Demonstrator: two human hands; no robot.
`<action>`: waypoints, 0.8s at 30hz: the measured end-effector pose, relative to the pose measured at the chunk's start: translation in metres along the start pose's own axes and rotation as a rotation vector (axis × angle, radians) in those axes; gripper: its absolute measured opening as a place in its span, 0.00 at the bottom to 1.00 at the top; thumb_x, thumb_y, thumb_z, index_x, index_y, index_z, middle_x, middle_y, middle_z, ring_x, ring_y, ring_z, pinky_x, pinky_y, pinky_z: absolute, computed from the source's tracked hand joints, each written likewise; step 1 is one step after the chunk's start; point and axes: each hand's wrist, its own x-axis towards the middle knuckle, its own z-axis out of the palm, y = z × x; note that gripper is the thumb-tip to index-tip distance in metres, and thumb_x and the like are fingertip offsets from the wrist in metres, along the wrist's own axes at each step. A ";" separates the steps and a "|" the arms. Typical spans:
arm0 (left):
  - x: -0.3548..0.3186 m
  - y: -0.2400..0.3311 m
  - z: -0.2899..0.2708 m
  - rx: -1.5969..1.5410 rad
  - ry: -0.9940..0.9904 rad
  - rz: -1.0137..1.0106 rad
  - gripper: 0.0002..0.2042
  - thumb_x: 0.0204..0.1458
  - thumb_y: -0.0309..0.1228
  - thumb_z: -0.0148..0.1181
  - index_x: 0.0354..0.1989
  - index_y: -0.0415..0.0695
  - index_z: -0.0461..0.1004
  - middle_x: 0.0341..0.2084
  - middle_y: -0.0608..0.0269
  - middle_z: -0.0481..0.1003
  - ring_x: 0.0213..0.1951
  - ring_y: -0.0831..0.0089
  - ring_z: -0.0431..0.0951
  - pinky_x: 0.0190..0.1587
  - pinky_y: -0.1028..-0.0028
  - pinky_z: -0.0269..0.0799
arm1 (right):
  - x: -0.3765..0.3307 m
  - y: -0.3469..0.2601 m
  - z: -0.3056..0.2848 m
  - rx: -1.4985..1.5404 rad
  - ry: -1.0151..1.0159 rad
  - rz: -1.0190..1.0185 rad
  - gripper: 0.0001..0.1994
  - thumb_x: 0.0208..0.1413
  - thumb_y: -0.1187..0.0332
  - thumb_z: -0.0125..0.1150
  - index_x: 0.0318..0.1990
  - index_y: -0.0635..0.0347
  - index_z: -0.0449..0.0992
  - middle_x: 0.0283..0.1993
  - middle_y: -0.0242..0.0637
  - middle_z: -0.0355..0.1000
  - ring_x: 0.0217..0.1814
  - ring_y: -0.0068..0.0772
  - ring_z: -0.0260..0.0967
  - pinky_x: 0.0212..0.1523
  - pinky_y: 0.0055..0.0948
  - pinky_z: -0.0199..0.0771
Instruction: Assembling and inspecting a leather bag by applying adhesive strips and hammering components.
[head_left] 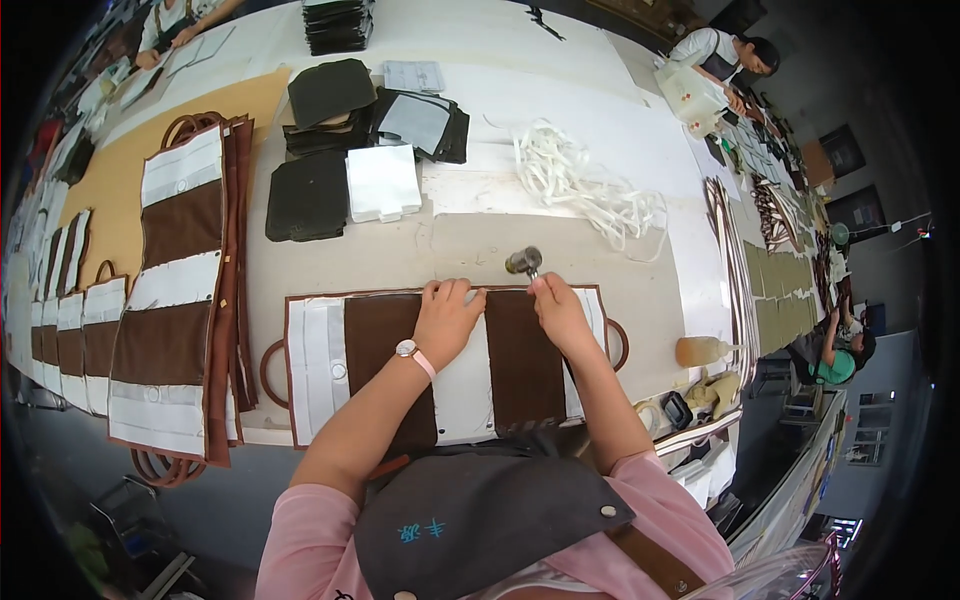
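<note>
A flat bag panel (525, 360) in brown and white bands lies before me, with brown trim and a looped handle at each side. My left hand (447, 325), with a watch on its wrist, presses on the panel's far edge. Its fingers are bent and close together over the edge, and what sits under the fingertips is hidden. My right hand (562, 318) is closed round the handle of a small hammer (523, 261). The metal hammer head is just beyond the panel's far edge, to the right of my left hand.
Stacked brown-and-white bag panels (180, 225) lie at left. Dark green pieces (308, 195), white sheets (383, 182) and tangled white strips (575, 180) lie farther back. A bottle of amber liquid (703, 350) and tape are at right. Co-workers sit at the far left and right.
</note>
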 end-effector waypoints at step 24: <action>-0.029 -0.001 -0.015 0.139 0.007 -0.009 0.17 0.57 0.32 0.57 0.54 0.42 0.76 0.54 0.59 0.74 0.59 0.66 0.70 0.66 0.51 0.57 | -0.002 -0.086 -0.002 -0.616 -0.147 -0.114 0.22 0.70 0.54 0.44 0.35 0.66 0.75 0.35 0.58 0.76 0.42 0.64 0.73 0.45 0.55 0.71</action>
